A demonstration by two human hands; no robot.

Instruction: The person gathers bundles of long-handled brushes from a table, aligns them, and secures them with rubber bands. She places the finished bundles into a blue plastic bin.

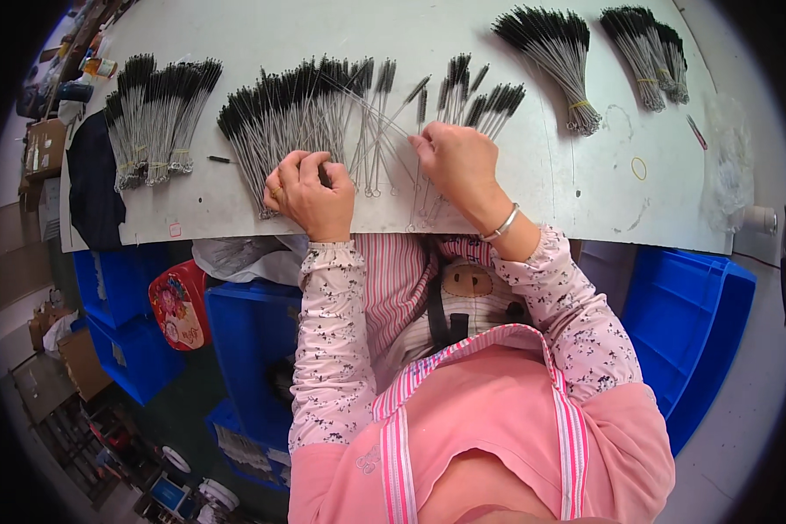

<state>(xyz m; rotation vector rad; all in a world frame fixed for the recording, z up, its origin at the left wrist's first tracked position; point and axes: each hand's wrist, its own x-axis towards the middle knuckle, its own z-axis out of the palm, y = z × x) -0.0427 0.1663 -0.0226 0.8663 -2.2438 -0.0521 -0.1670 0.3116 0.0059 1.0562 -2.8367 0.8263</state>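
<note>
A wide heap of thin wire brushes (301, 113) with black bristle heads and looped wire ends lies spread on the white table. My left hand (313, 194) rests over the loop ends of this heap, its fingers curled in. Something dark shows between them, but I cannot make out what it is. To the right, my right hand (463, 166) is closed in a pinch on a wire brush (375, 112), whose wire slants up and left across the heap. Looser brushes (454, 87) lie fanned out just beyond the right hand.
Tied bundles of brushes stand at the left (159, 113), the far right (555, 61) and the right corner (651, 52). A yellow rubber band (639, 168) and a red pen-like tool (697, 132) lie rightward. Blue crates (686, 323) flank me below the table edge.
</note>
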